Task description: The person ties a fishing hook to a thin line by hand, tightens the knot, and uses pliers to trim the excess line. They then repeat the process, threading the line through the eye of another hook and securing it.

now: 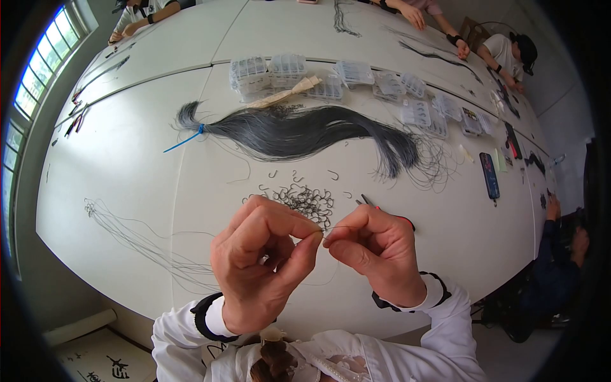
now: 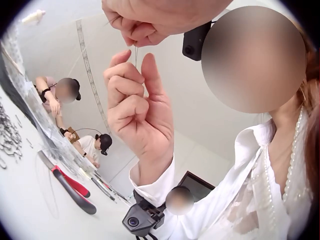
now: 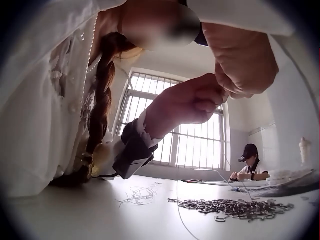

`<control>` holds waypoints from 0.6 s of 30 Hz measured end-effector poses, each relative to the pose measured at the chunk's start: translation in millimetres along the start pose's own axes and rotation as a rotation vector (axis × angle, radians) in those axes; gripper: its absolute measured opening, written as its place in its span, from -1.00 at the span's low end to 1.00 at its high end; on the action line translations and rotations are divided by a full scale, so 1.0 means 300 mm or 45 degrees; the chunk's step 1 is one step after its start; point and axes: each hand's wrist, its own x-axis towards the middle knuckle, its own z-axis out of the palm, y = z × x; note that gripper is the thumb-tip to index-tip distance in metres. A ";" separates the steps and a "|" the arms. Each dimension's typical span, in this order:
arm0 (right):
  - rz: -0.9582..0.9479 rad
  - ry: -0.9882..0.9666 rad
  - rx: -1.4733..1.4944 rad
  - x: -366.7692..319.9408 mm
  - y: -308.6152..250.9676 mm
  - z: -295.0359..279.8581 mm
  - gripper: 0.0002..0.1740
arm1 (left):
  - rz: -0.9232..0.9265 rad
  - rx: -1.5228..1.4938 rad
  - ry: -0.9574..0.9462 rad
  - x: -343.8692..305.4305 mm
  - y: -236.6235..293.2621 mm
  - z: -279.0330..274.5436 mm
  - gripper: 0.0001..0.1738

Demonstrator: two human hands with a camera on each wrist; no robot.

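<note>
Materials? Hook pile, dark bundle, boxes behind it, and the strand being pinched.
Hook pile: grey metal wire by its dull glint, probably steel.
Dark bundle: fine synthetic line or hair, glossy grey-black strands; cannot tell which.
Boxes: clear plastic, see-through with compartments.
Strand: thin dark filament, likely the same fibre.

Across my white surface (image 1: 121, 172) lies a long bundle of dark strands (image 1: 299, 132), bound at its left end with a blue tie (image 1: 186, 141). Behind it stand clear plastic boxes (image 1: 287, 66). A phone (image 1: 489, 175) lies to the right, with red-handled pliers (image 2: 70, 183) nearer me.
</note>
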 end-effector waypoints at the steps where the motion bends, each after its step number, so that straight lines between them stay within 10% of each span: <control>1: -0.198 0.029 -0.303 -0.001 0.001 0.000 -0.90 | 0.006 -0.007 0.009 -0.002 -0.002 0.004 -0.87; 5: -1.021 0.068 -1.361 -0.005 -0.011 -0.006 -0.86 | 0.029 0.078 -0.050 -0.002 0.014 -0.007 -0.87; 18: -1.521 0.089 -2.097 -0.047 -0.005 -0.006 -0.61 | 0.410 0.531 -0.005 -0.008 0.032 -0.001 -0.79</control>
